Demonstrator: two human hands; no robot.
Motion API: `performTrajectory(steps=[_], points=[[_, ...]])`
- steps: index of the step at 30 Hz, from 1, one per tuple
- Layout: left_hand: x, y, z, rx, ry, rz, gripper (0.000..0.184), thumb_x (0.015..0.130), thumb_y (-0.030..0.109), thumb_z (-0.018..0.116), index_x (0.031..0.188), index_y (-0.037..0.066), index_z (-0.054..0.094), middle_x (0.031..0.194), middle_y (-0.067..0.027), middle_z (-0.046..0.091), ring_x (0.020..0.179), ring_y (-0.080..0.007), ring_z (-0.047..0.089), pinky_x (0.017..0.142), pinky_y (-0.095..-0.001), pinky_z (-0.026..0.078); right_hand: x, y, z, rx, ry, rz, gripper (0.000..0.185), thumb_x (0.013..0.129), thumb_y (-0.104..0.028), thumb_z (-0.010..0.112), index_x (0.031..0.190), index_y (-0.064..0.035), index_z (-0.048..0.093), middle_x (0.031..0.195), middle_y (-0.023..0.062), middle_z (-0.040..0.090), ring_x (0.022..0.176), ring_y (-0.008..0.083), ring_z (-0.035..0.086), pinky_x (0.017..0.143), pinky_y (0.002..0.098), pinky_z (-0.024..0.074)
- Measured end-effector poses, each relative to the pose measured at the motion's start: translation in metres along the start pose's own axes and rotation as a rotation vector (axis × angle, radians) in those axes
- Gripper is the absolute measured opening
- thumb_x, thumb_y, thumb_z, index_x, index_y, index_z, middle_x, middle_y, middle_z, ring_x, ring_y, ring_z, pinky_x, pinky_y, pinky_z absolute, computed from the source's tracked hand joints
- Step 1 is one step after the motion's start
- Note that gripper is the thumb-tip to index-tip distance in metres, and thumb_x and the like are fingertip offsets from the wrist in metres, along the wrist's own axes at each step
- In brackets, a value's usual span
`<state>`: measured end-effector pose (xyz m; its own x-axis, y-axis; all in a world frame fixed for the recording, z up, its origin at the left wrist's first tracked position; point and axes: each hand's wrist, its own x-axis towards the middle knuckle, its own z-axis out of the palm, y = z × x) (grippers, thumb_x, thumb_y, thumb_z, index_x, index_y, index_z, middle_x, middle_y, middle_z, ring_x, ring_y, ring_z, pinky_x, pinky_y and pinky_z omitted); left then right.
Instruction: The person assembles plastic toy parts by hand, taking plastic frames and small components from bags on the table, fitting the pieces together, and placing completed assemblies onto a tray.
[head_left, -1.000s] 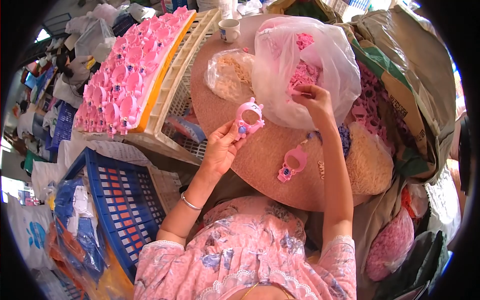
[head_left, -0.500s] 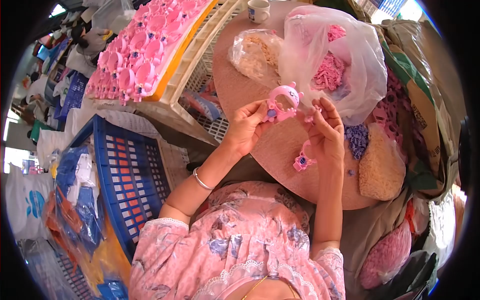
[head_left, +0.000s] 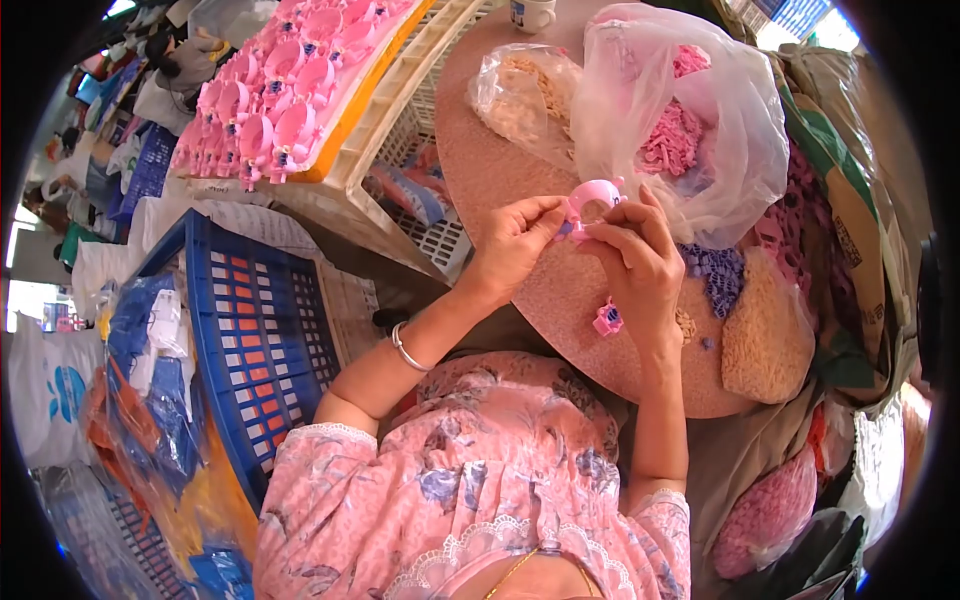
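A pink animal-shaped plastic toy piece (head_left: 594, 192) with a round opening is held up over the round table (head_left: 535, 290). My left hand (head_left: 515, 245) pinches its left edge between thumb and fingertips. At its right and lower edge, the fingers of my right hand (head_left: 643, 258) are closed against it; they hide any small part between them. Below my hands, another pink piece with a dark blue detail (head_left: 607, 318) lies on the tabletop, partly behind my right hand.
Behind my hands are a clear bag of pink parts (head_left: 735, 180), a bag of beige parts (head_left: 520, 100) and a mug (head_left: 533, 14). Blue parts (head_left: 715, 275) and a beige bag (head_left: 765, 335) lie right. Pink pieces fill a tray (head_left: 345, 130) on a crate; a blue basket (head_left: 215, 330) stands left.
My right hand, earlier apart with a small pink bit in its fingertips, has come left onto the toy piece. The toy piece has turned and moved slightly right and down.
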<state>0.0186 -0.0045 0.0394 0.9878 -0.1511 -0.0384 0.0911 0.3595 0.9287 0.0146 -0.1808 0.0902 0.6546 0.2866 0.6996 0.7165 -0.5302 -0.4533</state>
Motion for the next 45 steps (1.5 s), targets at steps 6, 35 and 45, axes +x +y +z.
performTrajectory(steps=[6,35,45], points=[[-0.002,-0.001,0.001,0.253,0.020,0.112,0.027,0.102,0.014,0.062,0.121,-0.004,0.068,0.097,-0.0024,0.071,0.086,-0.0059,0.061,0.074,-0.0233,0.051,0.002,0.001,-0.004,-0.031,-0.071,-0.023,0.021,0.071,-0.007,0.082,0.090,-0.0040,0.073,0.090,0.0066,0.062,0.085,0.0231,0.066,0.112,0.0510,0.0423],[-0.004,0.096,-0.068,-0.720,-0.062,-0.159,0.031,0.098,0.009,0.062,0.124,-0.007,0.057,0.121,-0.0191,0.064,0.118,-0.0308,0.064,0.106,-0.0518,0.053,-0.030,0.020,-0.050,0.166,0.240,0.434,0.030,0.086,0.008,0.065,0.115,0.0034,0.066,0.126,0.0162,0.062,0.119,0.0278,0.059,0.101,0.0358,0.0463],[0.074,0.257,-0.183,-0.266,0.301,0.418,0.013,0.094,0.002,0.065,0.107,0.002,0.066,0.100,-0.0074,0.068,0.088,-0.0176,0.065,0.101,-0.0506,0.053,-0.107,0.084,-0.102,-0.057,0.300,0.425,0.022,0.095,0.002,0.062,0.117,0.0061,0.065,0.116,0.0130,0.067,0.107,0.0226,0.063,0.094,0.0334,0.0512]])
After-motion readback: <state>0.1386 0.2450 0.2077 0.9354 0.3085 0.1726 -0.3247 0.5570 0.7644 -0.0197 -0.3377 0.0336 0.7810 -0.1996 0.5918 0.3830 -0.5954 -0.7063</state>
